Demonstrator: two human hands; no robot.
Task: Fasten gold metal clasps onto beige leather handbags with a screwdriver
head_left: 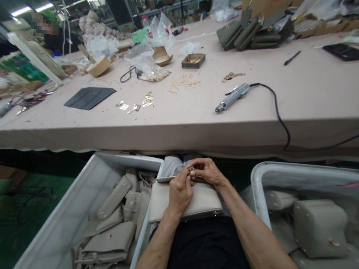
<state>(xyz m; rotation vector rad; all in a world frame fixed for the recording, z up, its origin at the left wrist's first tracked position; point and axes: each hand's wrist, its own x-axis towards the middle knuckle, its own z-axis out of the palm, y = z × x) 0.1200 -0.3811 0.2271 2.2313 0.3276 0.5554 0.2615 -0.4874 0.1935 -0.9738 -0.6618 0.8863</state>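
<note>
A light beige handbag (pixel 202 200) rests across my lap with its flap lifted toward the table. My left hand (pixel 180 191) is closed at the flap's edge, thumb and fingers pinched by a small gold metal clasp (pixel 190 170). From the other side my right hand (pixel 206 170) pinches the same clasp between its fingertips. My fingers cover much of the clasp, so its exact shape is hidden.
White bins with beige bags stand left (pixel 70 195) and right (pixel 259 192) of me. On the table lie an electric screwdriver (pixel 233 98) with a cable, gold metal plates (pixel 148 100), scattered small screws (pixel 186 83), a small box (pixel 193 60) and a stack of olive bags (pixel 254 32).
</note>
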